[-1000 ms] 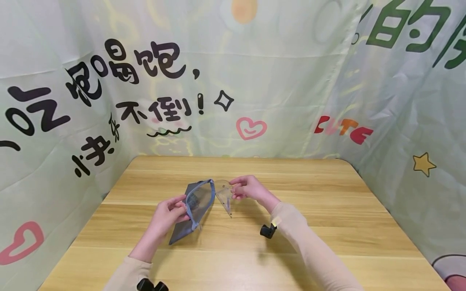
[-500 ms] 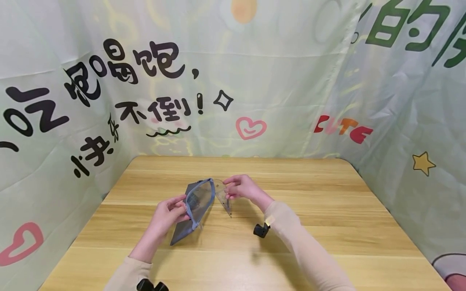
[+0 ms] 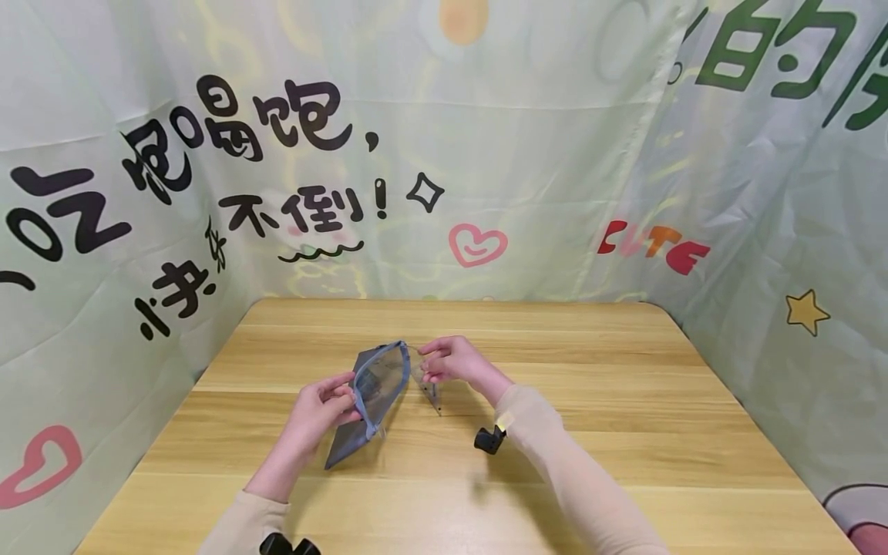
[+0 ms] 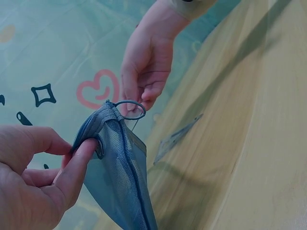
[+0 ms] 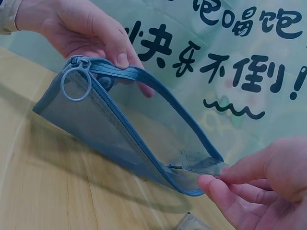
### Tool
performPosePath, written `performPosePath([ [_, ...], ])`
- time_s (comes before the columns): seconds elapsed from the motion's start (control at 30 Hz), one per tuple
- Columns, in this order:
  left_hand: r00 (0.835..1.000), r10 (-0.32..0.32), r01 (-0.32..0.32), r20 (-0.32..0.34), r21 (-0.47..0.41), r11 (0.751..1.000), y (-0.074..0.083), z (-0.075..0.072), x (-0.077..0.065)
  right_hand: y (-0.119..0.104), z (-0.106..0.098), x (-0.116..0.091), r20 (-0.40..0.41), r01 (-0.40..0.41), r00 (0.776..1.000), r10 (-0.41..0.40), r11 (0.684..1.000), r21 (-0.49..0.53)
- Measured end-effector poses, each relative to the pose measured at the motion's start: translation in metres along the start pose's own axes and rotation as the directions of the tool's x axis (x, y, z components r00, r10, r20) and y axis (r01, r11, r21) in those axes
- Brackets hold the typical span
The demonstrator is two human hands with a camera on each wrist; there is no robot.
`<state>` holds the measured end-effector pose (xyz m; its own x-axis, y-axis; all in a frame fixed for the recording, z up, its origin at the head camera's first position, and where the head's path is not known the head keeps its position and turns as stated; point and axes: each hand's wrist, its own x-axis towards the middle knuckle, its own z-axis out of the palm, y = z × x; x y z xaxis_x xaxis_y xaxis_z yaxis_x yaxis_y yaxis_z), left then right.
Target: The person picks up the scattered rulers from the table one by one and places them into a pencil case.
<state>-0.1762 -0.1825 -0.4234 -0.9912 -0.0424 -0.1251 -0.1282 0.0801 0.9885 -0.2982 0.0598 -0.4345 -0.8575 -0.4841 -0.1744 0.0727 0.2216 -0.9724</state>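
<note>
My left hand (image 3: 322, 408) pinches the near rim of a blue see-through zipper pouch (image 3: 347, 443), which stands tilted with its mouth unzipped and spread. A ring-shaped zipper pull (image 5: 76, 84) hangs at the pouch's end in the right wrist view. My right hand (image 3: 451, 361), at the far end of the mouth, pinches a clear plastic protractor (image 5: 199, 163) between thumb and fingertips. Part of the protractor lies inside the pouch opening. A clear set square (image 4: 177, 136) rests on the table just right of the pouch, partly covered by my right hand in the head view.
The wooden table (image 3: 590, 462) reaches back to a pale printed cloth (image 3: 541, 169) that hangs around its back and sides. A small black wrist camera (image 3: 489, 440) hangs below my right sleeve, and another (image 3: 287, 544) sits at my left sleeve.
My right hand has moved left toward the pouch, carrying the protractor into its mouth. The left hand and the pouch have stayed nearly where they were. The set square has not moved.
</note>
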Motion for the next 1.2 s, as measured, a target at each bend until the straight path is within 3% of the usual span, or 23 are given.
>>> performPosePath([
  [1.2,0.999,0.014,-0.013,0.046,-0.022,1.0,0.0,0.0,-0.001,-0.012,0.022,0.014,-0.002,-0.028,1.0,0.027,0.999,-0.025],
])
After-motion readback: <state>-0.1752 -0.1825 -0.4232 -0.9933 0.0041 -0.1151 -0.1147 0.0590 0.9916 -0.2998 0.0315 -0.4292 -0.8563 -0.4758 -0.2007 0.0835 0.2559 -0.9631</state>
